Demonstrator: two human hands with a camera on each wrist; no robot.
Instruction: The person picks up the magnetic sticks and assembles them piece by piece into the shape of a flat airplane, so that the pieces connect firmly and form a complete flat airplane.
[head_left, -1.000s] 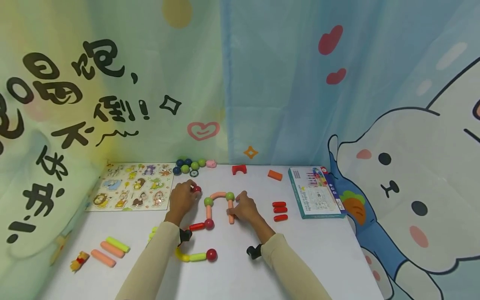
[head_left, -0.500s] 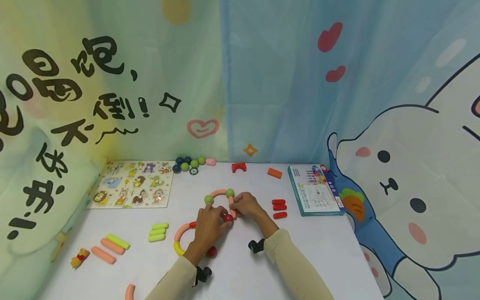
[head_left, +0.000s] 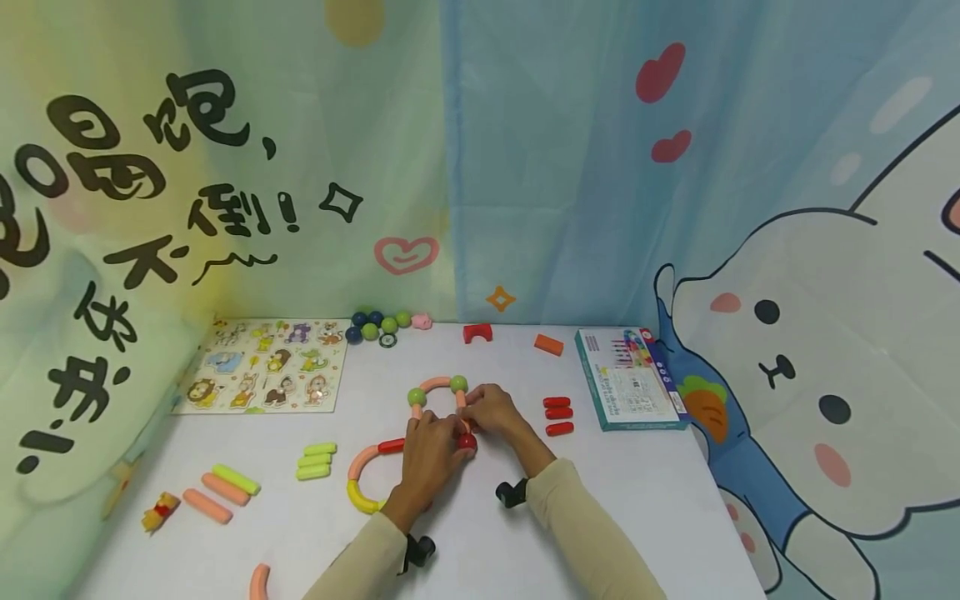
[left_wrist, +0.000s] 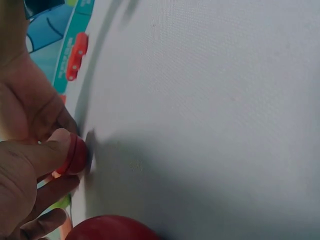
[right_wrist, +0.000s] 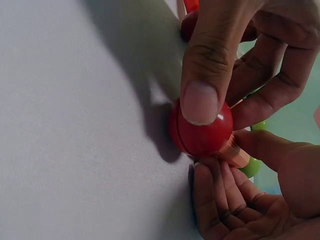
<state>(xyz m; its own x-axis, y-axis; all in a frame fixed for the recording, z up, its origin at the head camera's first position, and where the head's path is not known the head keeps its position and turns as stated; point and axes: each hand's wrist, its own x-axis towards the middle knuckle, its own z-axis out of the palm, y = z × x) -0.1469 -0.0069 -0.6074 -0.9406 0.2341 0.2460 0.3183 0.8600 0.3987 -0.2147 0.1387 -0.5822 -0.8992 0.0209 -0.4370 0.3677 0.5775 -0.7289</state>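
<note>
My left hand point(head_left: 431, 460) pinches a red ball point(right_wrist: 205, 132) between thumb and fingers. The ball meets the lower end of a peach rod point(right_wrist: 236, 154), and my right hand point(head_left: 491, 412) pinches that rod. Above, two green balls point(head_left: 458, 383) are joined by a curved peach piece point(head_left: 435, 383). A second peach rod below the left green ball is partly covered by my left hand. A red rod point(head_left: 391, 447), a curved peach piece point(head_left: 362, 459) and a yellow curve point(head_left: 363, 498) form a bend on the left. Another red ball point(left_wrist: 112, 229) lies below my left hand.
Green rods point(head_left: 313, 461) and longer foam-like sticks point(head_left: 207, 506) lie to the left. Blue and green balls point(head_left: 370, 332) sit at the back by a sticker board point(head_left: 262, 367). Short red rods point(head_left: 558, 414) and a box point(head_left: 632, 380) are on the right.
My left hand has carried the red ball from the upper left down and right to the peach rod's lower end. My right hand stays at that rod with only a small shift.
</note>
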